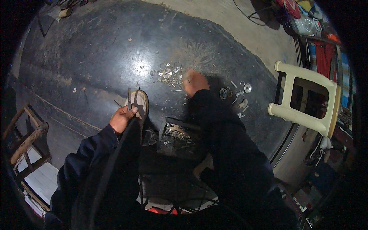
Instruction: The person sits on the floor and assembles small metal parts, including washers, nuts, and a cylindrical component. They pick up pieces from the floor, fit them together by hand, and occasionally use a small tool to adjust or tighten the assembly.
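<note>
Fingers of the left hand [119, 119]: closed, thumb against fingers, pinching a thin metal strip [129, 98] that points away from the body; a light, steady pinch seems enough, keeping the strip clear of the other hand.
Fingers of the right hand [195, 82]: blurred and turned down at the mat, so I cannot tell whether they grip anything; slower, flatter fingertips would probably suit parts this small.
Pile of small metal parts [167, 73]: on the mat, just left of the right hand; lifting single pieces from the edge should scatter less than raking through the middle.
Second group: a round metal disc [248, 88] with rings and odd pieces around it, right of the right hand and apart from the pile; the sleeve [226, 119] is near, so a raised forearm seems wise.
Shoe [142, 100]: beyond the left hand; best kept planted.
Dark box [164, 143]: nearer the body, holding more small metal parts.
Mat [96, 50]: dark and glossy under the lamp glare, which may hide tiny pieces.
</note>
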Motion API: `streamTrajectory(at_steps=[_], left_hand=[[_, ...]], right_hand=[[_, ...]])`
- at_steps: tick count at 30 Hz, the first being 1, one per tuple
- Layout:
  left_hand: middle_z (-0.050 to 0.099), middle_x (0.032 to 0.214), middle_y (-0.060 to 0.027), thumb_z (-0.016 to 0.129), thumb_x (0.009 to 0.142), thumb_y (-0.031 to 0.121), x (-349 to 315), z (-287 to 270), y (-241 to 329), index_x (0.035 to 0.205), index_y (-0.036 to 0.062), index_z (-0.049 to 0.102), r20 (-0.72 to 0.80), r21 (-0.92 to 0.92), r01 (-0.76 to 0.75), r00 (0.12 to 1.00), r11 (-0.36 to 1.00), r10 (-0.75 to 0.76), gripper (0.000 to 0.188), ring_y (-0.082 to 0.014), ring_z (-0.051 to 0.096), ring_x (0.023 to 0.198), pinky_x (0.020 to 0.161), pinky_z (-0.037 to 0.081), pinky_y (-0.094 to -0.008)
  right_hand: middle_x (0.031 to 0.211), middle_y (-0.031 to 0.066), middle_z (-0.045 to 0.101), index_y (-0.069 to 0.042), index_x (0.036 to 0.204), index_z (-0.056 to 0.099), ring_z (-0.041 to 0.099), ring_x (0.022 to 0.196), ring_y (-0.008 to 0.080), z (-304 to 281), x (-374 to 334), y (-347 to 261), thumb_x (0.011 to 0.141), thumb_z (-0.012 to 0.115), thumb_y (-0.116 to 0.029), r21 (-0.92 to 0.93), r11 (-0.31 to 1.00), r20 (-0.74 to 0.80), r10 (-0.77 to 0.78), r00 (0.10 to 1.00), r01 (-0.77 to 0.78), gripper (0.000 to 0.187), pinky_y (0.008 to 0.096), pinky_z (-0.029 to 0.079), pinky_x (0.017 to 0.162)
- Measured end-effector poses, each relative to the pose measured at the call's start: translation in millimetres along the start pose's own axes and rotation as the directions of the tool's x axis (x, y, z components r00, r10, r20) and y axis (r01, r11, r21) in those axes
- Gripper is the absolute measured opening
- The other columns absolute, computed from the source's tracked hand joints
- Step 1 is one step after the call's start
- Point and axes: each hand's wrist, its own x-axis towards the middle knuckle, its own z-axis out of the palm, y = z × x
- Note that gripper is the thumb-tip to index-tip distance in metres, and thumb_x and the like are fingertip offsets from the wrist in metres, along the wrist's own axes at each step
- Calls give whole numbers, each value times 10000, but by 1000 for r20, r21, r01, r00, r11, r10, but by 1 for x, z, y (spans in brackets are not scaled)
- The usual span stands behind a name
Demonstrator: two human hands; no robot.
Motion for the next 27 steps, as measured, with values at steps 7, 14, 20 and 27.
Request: streamTrajectory(at_steps=[7, 14, 20, 27], left_hand=[[694, 912, -4, 504, 1065, 194, 0, 2, 4, 1079, 6, 676, -38, 11, 1, 999, 1000, -1, 255, -93, 608, 761, 734, 490, -251], [692, 888, -14, 499, 1066, 192, -2, 5, 11, 1039, 6, 674, -29, 134, -9, 999, 991, 13, 257, -104, 610, 768, 733, 485, -262], [688, 892, 2, 510, 1065, 199, -2, 0, 8, 1035, 11, 676, -29, 155, 16, 1000, 988, -11, 253, -93, 601, 775, 741, 480, -256], [690, 914, 9, 521, 1063, 213, -2, 0, 4, 1058, 13, 680, -38, 67, 12, 999, 998, -10, 255, -80, 602, 791, 757, 481, -244]], right_hand=[[921, 140, 721, -36, 951, 670, 701, 845, 281, -19, -26, 12, 796, 720, -191, 451, 887, -23, 120, 993, -97, 225, 398, 549, 774], [885, 93, 620, -69, 989, 594, 584, 722, 188, -46, -57, 22, 874, 646, -100, 865, -11, 501, -62, 863, -502, 130, 402, 518, 656], [875, 67, 584, -83, 987, 586, 540, 704, 163, -56, -64, -2, 891, 633, -180, 838, -171, 473, -246, 846, -519, 144, 368, 483, 678], [830, 49, 554, -92, 972, 585, 525, 694, 153, -50, -67, -6, 881, 638, -180, 838, -152, 465, -304, 832, -524, 137, 366, 482, 668]])
